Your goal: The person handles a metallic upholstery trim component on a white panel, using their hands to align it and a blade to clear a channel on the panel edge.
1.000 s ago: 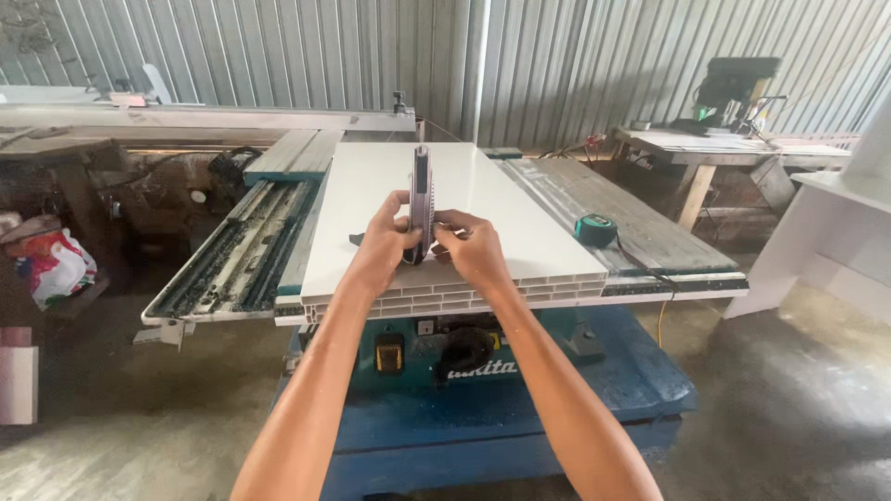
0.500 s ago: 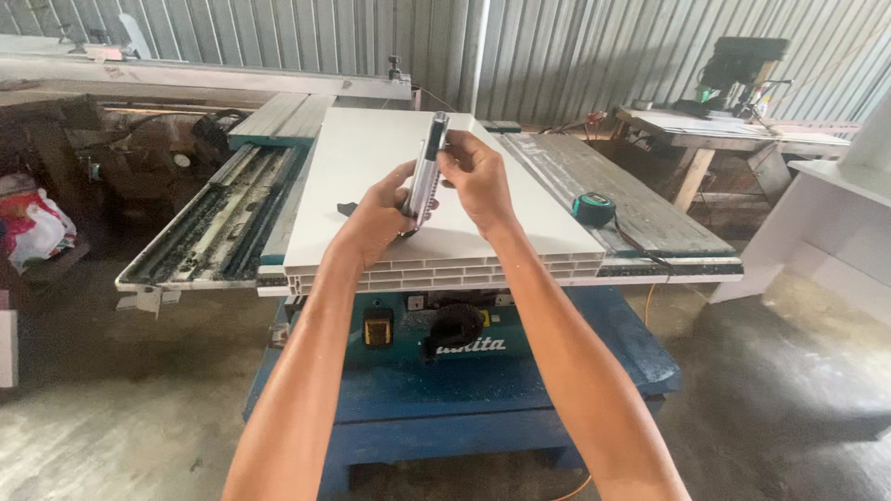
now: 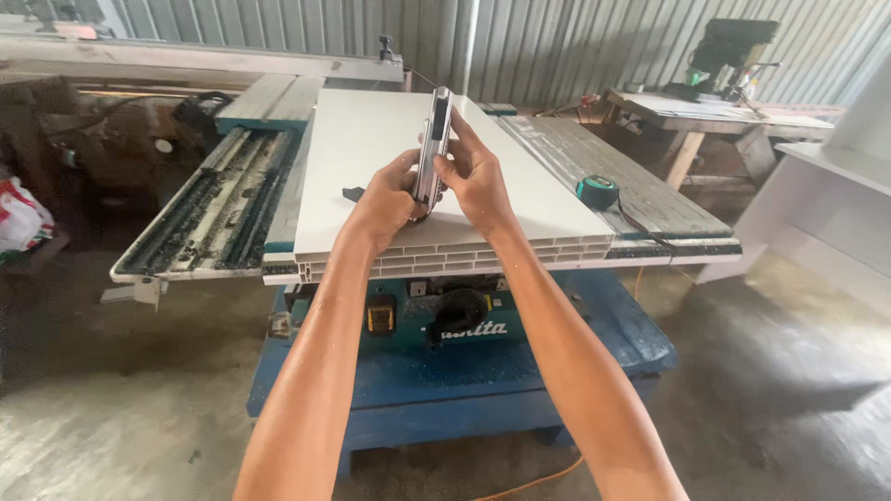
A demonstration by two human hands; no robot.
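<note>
Corrugated metal walls are enclosing a workshop where a blue table saw is carrying a white hollow-core PVC panel. Above the panel, the left hand and the right hand are both gripping a slim silver utility knife, holding it upright between them. A teal tape measure is lying on the wooden extension just beside the panel.

A white panel with a hollow, ribbed end lies on the weathered grey bench. The narrow tool is silver-grey. A tape measure shows teal and black — the saw base beneath is blue, its cord orange.
</note>
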